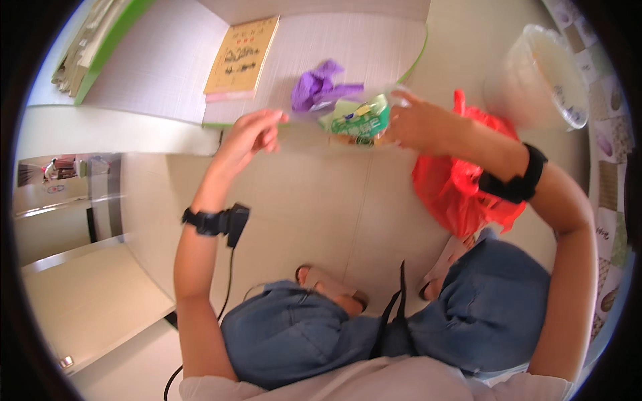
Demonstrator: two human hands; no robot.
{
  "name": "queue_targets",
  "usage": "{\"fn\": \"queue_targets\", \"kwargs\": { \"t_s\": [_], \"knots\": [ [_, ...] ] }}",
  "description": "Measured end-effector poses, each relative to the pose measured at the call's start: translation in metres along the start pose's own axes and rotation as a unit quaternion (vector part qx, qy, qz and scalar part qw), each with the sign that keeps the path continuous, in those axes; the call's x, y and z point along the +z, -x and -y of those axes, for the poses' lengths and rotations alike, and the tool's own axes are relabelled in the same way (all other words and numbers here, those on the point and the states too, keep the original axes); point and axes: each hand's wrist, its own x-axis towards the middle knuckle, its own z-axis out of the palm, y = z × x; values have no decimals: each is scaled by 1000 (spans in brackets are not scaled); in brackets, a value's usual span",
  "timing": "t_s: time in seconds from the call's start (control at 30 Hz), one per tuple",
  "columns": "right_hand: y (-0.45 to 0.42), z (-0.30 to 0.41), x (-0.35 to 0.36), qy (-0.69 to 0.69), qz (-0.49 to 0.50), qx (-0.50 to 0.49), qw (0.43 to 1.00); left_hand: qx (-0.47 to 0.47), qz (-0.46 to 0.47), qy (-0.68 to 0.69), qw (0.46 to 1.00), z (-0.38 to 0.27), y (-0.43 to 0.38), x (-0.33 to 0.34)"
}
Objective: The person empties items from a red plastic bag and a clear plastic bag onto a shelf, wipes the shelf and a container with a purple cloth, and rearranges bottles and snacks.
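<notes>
My right hand [414, 123] grips the right end of a green and clear plastic food package [362, 120], held up in front of the shelf's edge. To the left of the package, my left hand [253, 135] is raised with curled fingers and nothing in it. A crumpled purple plastic wrapper [321, 92] lies on the shelf [371, 45], just behind the package. Below my right forearm, a red plastic bag [441, 193] stands on the floor, partly hidden by the arm.
A yellow-covered book [243, 57] lies on the shelf at the left. A translucent plastic bin [536, 80] stands at the upper right beside a patterned wall covering. Books stand behind a green-edged panel [108, 50] at the upper left. A white cabinet board [95, 301] is at the lower left.
</notes>
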Motion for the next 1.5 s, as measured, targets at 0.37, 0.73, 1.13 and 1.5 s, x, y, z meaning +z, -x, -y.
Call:
{"fn": "queue_targets", "kwargs": {
  "t_s": [0.37, 0.73, 1.13, 1.5],
  "knots": [
    [-64, -29, -148, -90, -319, 153, 931, 211, -88, -131, 965, -96, 75, -72],
    [-289, -94, -172, -512, -352, 191, 759, 278, -176, -69, 942, -83, 32, -159],
    [-190, -94, -100, -654, -264, 178, 686, 389, -452, -355, 720, -17, -8, -151],
    [83, -96, -45, -495, 11, 360, 791, 430, 216, -536, 693, 16, -69, 166]
  ]
}}
